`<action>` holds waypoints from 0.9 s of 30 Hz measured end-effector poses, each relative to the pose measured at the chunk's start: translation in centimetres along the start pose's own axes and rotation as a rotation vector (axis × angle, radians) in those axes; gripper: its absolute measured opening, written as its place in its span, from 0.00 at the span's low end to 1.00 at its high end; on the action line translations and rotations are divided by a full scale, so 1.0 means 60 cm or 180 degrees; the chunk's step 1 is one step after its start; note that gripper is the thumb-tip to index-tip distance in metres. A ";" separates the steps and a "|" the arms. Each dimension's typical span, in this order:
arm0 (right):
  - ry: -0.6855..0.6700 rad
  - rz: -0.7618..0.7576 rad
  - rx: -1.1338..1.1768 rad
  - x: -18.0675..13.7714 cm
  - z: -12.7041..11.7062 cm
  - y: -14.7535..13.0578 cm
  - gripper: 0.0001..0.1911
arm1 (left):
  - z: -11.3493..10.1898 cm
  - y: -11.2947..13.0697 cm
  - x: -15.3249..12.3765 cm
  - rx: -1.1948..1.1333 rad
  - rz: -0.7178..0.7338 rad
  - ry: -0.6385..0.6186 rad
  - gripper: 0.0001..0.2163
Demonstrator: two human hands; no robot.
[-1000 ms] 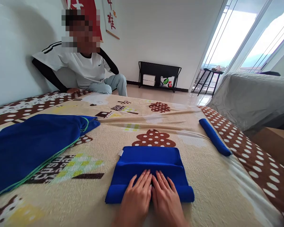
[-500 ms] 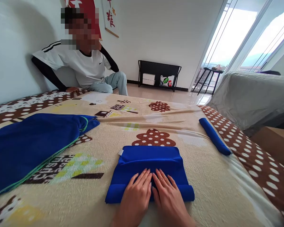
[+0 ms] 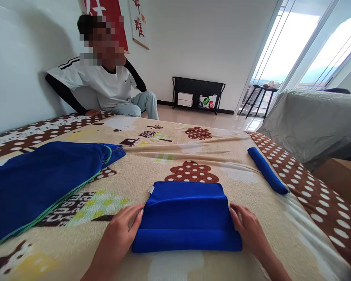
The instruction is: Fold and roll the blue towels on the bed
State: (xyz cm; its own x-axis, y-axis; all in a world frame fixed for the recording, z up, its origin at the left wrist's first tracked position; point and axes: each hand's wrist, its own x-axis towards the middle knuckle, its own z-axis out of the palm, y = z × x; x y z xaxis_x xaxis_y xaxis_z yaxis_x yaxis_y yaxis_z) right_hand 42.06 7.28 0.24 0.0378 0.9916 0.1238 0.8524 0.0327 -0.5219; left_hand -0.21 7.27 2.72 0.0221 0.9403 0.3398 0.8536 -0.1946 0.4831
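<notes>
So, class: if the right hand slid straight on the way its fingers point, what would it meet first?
The folded blue towel. The right hand lies at its right edge with the fingers angled inward, and seems to be touching it already.

One head-worn camera, looking forward and down across a bed.

The single view sits at the near edge of the bed [image 3: 169,156], close above the person's own left hand [image 3: 119,234] and right hand [image 3: 248,230]. They enter from the bottom of the frame on either side of a folded blue towel [image 3: 187,218]. The view faces the far end of the room, taking in a seated person [image 3: 105,86] at the far left, a black rack [image 3: 197,84] by the far wall and glass doors [image 3: 280,50] at the far right.
</notes>
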 end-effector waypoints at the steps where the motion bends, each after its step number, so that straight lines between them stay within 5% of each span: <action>1: -0.0012 0.0018 0.0016 0.023 -0.002 -0.002 0.25 | 0.002 0.005 0.022 0.0011 -0.0132 -0.0028 0.17; 6: -0.0148 0.0161 -0.0050 0.144 0.016 -0.011 0.18 | 0.047 0.010 0.141 -0.0017 -0.0202 -0.0283 0.13; 9: -0.0133 0.0196 -0.0112 0.181 0.035 -0.009 0.17 | 0.071 -0.005 0.174 -0.0160 -0.0079 -0.0401 0.09; 19: 0.0257 0.0143 -0.0025 0.190 0.046 0.007 0.19 | 0.095 -0.039 0.187 -0.0538 -0.0192 0.0126 0.10; 27: 0.0571 -0.0006 -0.0111 0.190 0.047 -0.001 0.20 | 0.097 -0.030 0.193 -0.0230 -0.0151 0.0361 0.09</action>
State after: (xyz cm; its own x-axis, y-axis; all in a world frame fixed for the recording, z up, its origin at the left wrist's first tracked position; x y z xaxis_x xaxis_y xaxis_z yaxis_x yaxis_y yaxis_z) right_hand 40.98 18.95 -0.69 0.1260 0.9531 0.2750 0.8700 0.0271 -0.4923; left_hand 1.54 20.12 1.06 -0.0800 0.9121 0.4021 0.8126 -0.1740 0.5562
